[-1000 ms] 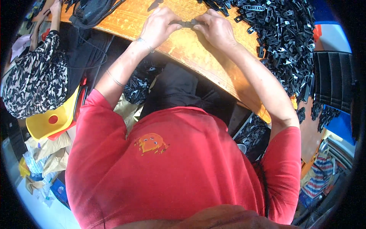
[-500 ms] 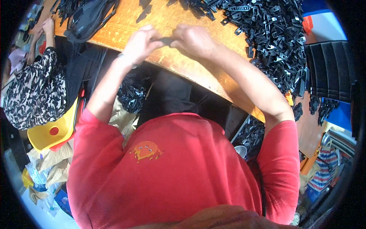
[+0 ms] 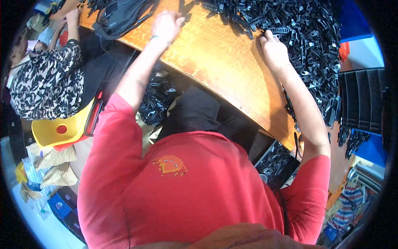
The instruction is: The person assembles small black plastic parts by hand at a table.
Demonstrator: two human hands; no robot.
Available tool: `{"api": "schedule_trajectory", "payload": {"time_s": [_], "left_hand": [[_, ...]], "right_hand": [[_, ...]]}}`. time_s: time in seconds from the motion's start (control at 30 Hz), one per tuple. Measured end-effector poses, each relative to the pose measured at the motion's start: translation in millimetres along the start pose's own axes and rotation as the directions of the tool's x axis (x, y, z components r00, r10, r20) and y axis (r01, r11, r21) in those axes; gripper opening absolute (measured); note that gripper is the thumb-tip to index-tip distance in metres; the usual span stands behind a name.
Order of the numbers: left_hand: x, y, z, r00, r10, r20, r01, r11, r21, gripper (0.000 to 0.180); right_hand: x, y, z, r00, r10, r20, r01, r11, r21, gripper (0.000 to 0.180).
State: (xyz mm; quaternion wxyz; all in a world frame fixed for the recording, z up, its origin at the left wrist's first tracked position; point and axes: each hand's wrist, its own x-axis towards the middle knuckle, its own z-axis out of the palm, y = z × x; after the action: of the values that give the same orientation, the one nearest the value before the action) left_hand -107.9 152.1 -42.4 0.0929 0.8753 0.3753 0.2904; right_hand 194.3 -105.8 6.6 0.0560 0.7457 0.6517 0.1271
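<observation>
Item one, my right hand (image 3: 273,50): reaching out to the near edge of the heap of small black plastic clips (image 3: 306,45), fingers curled down into the pieces; it looks to be pinching one clip at the fingertips, though the hand covers the contact and I cannot tell for certain what it has hold of. Item two, my left hand (image 3: 166,25): stretched to the far side of the wooden table (image 3: 219,70), fingers loosely closed, resting just beside the black mesh bag (image 3: 124,16); whether it grips a piece or is bare I cannot tell from here. Item three, the clip heap: large, covering the far right of the table and spilling down its right edge, loose and unsorted as far as I can see. Item four, the bare stretch of tabletop between my two hands: no piece lying on it. Item five, more black pieces below the table edge near my lap (image 3: 157,99), in a dark pile. Item six, a neighbour in a black-and-white patterned top (image 3: 45,83) at my left, above a yellow plastic seat (image 3: 58,130). Judgement on progress: the heap remains big, so most of the stock is still to be handled.
</observation>
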Motion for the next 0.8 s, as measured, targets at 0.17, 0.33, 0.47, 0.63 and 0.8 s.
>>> {"api": "schedule_trajectory", "payload": {"time_s": [0.17, 0.33, 0.47, 0.63, 0.8], "left_hand": [[-8, 19, 2, 1.0, -0.029, 0.01, 0.03, 0.998, -0.048, 0.022], [-31, 49, -2, 0.994, 0.108, -0.014, -0.109, 0.99, -0.084, 0.014], [-55, 77, -9, 0.954, 0.3, -0.021, -0.296, 0.926, -0.235, 0.01], [-64, 91, -21, 0.916, 0.373, 0.143, -0.268, 0.839, -0.474, 0.011], [-41, 70, -15, 0.912, 0.268, 0.309, -0.119, 0.896, -0.427, 0.011]], "right_hand": [[2, -7, -5, 1.0, -0.027, 0.013, 0.026, 0.999, 0.039, 0.016], [-24, -38, -4, 0.991, -0.12, -0.054, 0.13, 0.959, 0.252, 0.02], [-43, -65, -30, 0.972, -0.203, -0.119, 0.234, 0.876, 0.422, 0.028], [-57, -71, -38, 0.988, -0.152, 0.014, 0.132, 0.897, 0.422, 0.031], [-51, -63, -23, 0.992, -0.123, -0.009, 0.116, 0.904, 0.411, 0.024]]}}
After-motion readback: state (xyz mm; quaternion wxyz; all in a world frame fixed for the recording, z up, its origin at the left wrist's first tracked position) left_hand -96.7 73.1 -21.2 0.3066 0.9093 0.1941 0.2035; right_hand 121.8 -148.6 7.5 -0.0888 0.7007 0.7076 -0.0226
